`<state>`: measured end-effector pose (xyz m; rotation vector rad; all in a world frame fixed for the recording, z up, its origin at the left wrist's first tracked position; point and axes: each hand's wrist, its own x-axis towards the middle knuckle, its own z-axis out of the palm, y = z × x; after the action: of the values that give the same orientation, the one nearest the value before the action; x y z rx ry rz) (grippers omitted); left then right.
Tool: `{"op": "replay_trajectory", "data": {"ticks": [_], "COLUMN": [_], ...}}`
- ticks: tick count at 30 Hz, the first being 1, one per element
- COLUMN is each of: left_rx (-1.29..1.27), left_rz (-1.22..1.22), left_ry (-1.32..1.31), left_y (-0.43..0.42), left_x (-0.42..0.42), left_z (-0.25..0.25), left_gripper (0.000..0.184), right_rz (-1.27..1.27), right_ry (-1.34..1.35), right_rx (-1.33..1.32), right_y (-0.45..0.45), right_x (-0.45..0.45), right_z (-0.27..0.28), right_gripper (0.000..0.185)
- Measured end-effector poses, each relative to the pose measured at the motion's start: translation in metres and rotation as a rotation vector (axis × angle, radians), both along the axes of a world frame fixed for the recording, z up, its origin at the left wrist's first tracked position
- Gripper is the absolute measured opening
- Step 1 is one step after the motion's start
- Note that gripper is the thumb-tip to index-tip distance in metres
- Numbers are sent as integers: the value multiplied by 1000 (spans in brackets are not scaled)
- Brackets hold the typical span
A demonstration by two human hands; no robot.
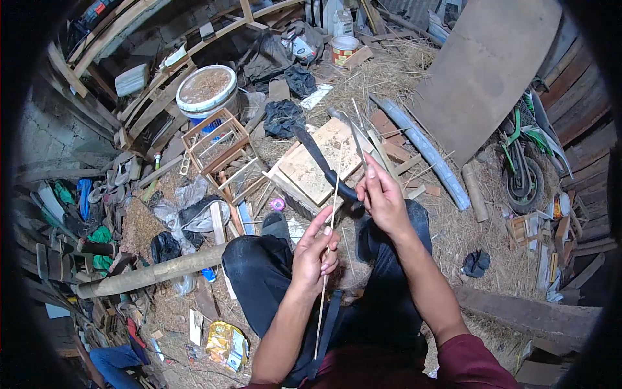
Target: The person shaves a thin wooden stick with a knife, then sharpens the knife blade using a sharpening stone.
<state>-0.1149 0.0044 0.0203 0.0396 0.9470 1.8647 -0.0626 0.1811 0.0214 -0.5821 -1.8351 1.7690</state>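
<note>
My left hand (315, 258) is closed on a thin pale wooden stick (320, 318), which runs upward past the fingers and down toward my lap. My right hand (383, 201) is closed on a narrow grey knife (357, 144), its blade pointing up and away from me; its handle is hidden in the fingers. A machete with a dark curved blade (312, 150) and black handle lies across a low wooden bench (311, 170) in front of my knees, the handle's end close beneath my right hand. Wood shavings are scattered on the bench.
A wooden frame (217, 146) and a white bucket (207, 87) stand ahead on the left. A grey pipe (424, 152) and a large board (489, 71) are at the right, near a motorcycle wheel (525, 186). A log (152, 272) lies beside my left knee.
</note>
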Motion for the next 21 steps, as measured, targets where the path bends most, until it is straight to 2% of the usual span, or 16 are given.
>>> {"op": "replay_trajectory", "data": {"ticks": [5, 7, 10, 11, 14, 15, 18, 21], "left_rx": [35, 51, 51, 7, -155, -113, -247, -251], "left_rz": [-39, -66, -177, -216, -260, -285, -279, -280], "left_ry": [-50, -99, -133, -124, 30, 16, 173, 225], "left_y": [3, 7, 18, 22, 32, 32, 35, 35], "left_x": [0, 2, 14, 21, 47, 51, 62, 61], "left_z": [-1, -1, 3, 0, -1, -8, -15, -17], "left_gripper": [49, 46, 44, 44, 27, 17, 17, 17], "right_rz": [-14, -64, -75, -42, 48, 84, 152, 190], "right_ry": [-4, 13, -68, -168, -373, -418, -493, -530], "right_rx": [287, 552, 739, 730, 756, 768, 760, 769], "right_y": [-1, -5, -11, -14, -26, -29, -32, -24], "right_x": [21, 45, 91, 111, 142, 147, 157, 155], "right_z": [18, 25, 21, 19, 16, 12, 1, 5], "right_gripper": [45, 42, 45, 46, 49, 49, 48, 49]}}
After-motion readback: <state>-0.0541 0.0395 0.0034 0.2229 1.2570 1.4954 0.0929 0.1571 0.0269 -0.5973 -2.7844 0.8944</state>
